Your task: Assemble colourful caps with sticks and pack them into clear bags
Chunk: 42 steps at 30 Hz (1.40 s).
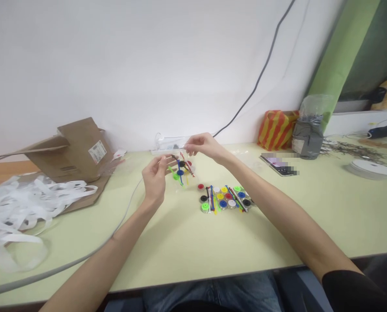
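Note:
My left hand (155,177) pinches the edge of what looks like a small clear bag of coloured discs and sticks (180,169), held up off the table. Green, blue, black and red pieces show in it. My right hand (204,145) is just above and right of the bag, its thumb and fingers pressed together. Whether its fingertips grip the bag's top edge I cannot tell. Below on the table, several similar sets of coloured discs and sticks (224,199) lie side by side in a row, partly hidden at the right by my right forearm.
An opened cardboard box (79,151) and a heap of white strips (50,199) occupy the left. A clear tray-like package (169,143) lies by the wall. A phone (278,164), a striped bag (276,130), a grey bag (307,138) and a white reel (370,169) stand right. A grey cable (92,251) crosses the left front.

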Tool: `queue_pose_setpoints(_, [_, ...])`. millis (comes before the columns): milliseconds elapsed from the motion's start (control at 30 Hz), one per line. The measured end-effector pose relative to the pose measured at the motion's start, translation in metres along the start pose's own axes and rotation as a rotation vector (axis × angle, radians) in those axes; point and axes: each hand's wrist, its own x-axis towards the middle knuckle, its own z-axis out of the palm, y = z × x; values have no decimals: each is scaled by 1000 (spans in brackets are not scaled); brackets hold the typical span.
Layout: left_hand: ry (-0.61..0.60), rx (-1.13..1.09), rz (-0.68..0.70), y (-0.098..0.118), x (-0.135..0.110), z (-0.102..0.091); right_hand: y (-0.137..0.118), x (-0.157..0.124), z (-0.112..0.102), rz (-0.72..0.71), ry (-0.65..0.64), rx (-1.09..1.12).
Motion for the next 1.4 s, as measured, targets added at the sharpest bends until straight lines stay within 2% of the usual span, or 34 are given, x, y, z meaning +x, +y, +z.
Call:
queue_pose_setpoints(133, [23, 5, -62, -1, 0, -2, 4, 3, -3, -2, 20, 76])
queue_pose_setpoints(300, [41, -116, -167, -2, 2, -3, 7, 3, -1, -25, -16, 133])
queue_pose_setpoints(400, [78, -163, -218, -2, 3, -4, 3, 0, -1, 3, -99, 107])
queue_pose_setpoints(533, [1, -275, -276, -1, 2, -3, -10, -4, -1, 61, -232, 162])
queue_pose_setpoints(633, [7, -189, -216, -3, 0, -2, -15, -4, 1, 78, -246, 83])
queue_pose_setpoints(800, [37, 26, -42, -8, -3, 1, -11, -2, 1, 171, -156, -39])
queue_pose_setpoints(933, [65, 155, 73, -6, -5, 3, -7, -3, -6, 244, -331, -74])
queue_pose_setpoints(1000, [53, 188, 94, -5, -6, 5, -7, -3, -10, 222, -334, -41])
queue_pose_setpoints(1100, [-29, 168, 55, -1, -9, 7, -5, -2, -16, 177, -180, 46])
queue_pose_setpoints(1167, [-97, 170, 30, 2, -10, 7, 1, 0, -23, 207, 14, 101])
queue_pose_setpoints(1233, [-146, 224, 42, 3, -12, 7, 12, -1, -33, 312, 258, 117])
queue_pose_setpoints(1300, [-193, 327, 107, 1, -13, 6, 27, -5, -45, 440, 446, 88])
queue_pose_setpoints(1400, [-340, 537, 324, -3, -15, 4, 52, -17, -61, 565, 528, 43])
